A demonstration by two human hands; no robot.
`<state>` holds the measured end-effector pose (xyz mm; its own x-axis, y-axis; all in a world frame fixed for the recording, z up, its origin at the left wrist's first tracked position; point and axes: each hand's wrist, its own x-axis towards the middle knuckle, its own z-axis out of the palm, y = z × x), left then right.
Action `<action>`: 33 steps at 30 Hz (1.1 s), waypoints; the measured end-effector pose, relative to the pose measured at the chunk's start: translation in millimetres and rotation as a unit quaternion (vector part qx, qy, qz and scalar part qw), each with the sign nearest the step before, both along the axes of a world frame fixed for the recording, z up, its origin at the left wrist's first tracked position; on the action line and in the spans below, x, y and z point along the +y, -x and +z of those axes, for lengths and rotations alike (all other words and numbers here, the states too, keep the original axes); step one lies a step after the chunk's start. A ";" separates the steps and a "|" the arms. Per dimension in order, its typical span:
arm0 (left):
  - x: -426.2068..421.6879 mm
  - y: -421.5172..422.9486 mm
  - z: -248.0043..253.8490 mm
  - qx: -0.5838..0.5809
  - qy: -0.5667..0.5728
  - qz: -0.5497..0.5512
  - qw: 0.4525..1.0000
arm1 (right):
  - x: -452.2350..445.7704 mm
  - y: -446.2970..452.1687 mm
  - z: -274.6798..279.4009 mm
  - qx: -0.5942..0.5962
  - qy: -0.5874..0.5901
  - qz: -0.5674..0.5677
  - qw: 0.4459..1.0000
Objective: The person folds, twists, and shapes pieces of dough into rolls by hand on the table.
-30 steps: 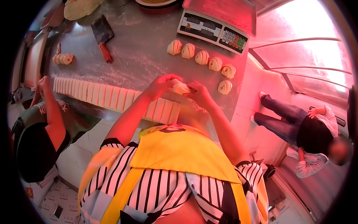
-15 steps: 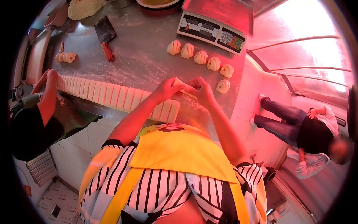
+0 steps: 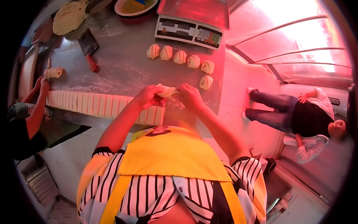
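Note:
Between my two hands a strip of dough (image 3: pixel 168 91) is stretched and slightly twisted above the metal worktable. My left hand (image 3: pixel 149 98) pinches its left end, with the thumb underneath. On the other end, my right hand (image 3: pixel 190 96) is closed, its fingers partly hiding the dough. Below and to the left runs a long row of cut dough strips (image 3: pixel 100 105), lying side by side along the near table edge. Several shaped dough rolls (image 3: pixel 179 57) sit beyond my hands in a bent line, the closest being a roll (image 3: pixel 206 82) to the right.
A scale (image 3: pixel 188 31) stands at the back right, beside a bowl (image 3: pixel 135 7). A cleaver (image 3: pixel 88 44) with a red handle and a dough mass (image 3: pixel 69 16) lie farther left. At the left edge a co-worker's hands (image 3: pixel 44 85) touch dough; another person (image 3: pixel 309 115) stands at right.
The dough strip between my hands has become wider and twisted, and my left fingers have opened around it. The whole view has shifted, so the table's things appear farther left.

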<state>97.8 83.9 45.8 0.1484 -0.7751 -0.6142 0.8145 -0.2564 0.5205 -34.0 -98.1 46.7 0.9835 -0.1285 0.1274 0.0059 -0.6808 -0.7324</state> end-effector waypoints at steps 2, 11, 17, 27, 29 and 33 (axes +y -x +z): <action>-2.4 0.7 3.2 -0.042 -0.013 -0.024 0.999 | 12.3 4.9 -3.5 0.094 -0.156 -0.071 0.981; -15.6 14.1 1.3 -0.608 -0.003 -0.009 0.794 | 19.6 21.5 11.6 0.166 -0.761 -0.075 0.622; -10.0 -3.9 3.4 -0.136 0.003 -0.019 0.991 | 12.2 21.3 28.6 0.144 -0.253 0.027 0.956; -12.3 4.9 -1.3 -0.338 -0.071 -0.054 0.937 | 15.8 -4.7 58.3 -0.107 0.039 0.026 0.993; -17.0 12.9 17.5 -0.422 -0.063 -0.168 0.888 | 13.3 -13.3 57.0 -0.021 -0.097 -0.019 0.995; -7.7 24.4 25.2 -0.514 -0.023 -0.136 0.846 | 14.5 -27.7 17.1 0.150 -0.449 -0.153 0.868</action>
